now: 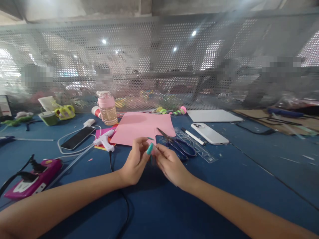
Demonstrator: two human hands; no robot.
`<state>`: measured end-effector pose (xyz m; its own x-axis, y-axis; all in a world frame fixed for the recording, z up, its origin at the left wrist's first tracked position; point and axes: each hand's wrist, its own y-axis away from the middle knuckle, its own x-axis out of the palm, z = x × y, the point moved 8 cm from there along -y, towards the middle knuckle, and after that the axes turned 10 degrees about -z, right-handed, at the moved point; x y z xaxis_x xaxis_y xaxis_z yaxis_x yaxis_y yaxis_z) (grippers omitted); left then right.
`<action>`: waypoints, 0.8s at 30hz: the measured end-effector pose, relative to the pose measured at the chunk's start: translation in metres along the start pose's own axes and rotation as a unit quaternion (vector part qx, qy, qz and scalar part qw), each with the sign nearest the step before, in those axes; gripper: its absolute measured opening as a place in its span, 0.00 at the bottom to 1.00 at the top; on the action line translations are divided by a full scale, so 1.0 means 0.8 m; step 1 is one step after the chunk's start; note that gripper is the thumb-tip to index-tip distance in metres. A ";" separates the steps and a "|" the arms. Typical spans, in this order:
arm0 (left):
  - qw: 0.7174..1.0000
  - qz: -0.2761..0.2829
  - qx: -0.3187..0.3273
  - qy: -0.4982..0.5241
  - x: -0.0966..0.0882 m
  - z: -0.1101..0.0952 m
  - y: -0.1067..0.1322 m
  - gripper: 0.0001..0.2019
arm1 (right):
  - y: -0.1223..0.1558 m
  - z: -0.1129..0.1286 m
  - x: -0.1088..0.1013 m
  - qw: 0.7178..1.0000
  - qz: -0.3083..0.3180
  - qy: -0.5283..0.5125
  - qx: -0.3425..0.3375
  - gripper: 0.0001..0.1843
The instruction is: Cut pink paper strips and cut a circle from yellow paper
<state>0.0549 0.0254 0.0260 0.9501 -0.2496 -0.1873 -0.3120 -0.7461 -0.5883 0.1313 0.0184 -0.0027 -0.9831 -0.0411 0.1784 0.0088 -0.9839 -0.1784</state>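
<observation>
Above the blue table, my left hand (136,162) and my right hand (171,164) meet fingertip to fingertip. Long teal nails show on the left thumb and a left finger. The right thumb and fingers are pinched together against the left fingertips. Something small and pinkish seems to be between them, but it is mostly hidden. Just beyond the hands lies a large pink sheet of paper (144,126), with a smaller pink piece near its front edge. Scissors (183,146) with dark blue handles rest right of the hands, blades partly over the paper.
On the left are a white glue gun (105,141), a black phone (78,137), a magenta power strip (35,179) and a pink-lidded bottle (107,108). To the right lie a clear stencil ruler (199,149), a white marker (195,137) and a white phone (210,133). Perforated metal stands behind.
</observation>
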 end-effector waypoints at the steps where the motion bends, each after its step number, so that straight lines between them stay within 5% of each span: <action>1: 1.000 0.006 0.008 -0.013 -0.001 0.000 -0.001 0.16 | -0.001 0.002 -0.001 1.000 0.003 -0.014 0.004 0.21; 9: 0.989 0.052 0.114 -0.079 -0.003 -0.017 -0.008 0.17 | 0.001 0.009 -0.001 0.998 0.032 -0.001 0.048 0.21; 18: 0.990 0.029 0.130 -0.042 -0.008 -0.026 -0.008 0.14 | 0.003 0.009 0.008 0.996 0.048 -0.056 0.059 0.19; 24: 0.997 0.000 0.076 -0.003 -0.012 -0.017 -0.009 0.12 | 0.006 0.000 0.010 0.990 0.038 -0.094 0.097 0.19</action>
<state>0.0481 0.0245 0.0423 0.9503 -0.2454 -0.1917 -0.3076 -0.6439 -0.7006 0.1232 0.0133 -0.0020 -0.9269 -0.1309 0.3518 0.1350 -0.9908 -0.0128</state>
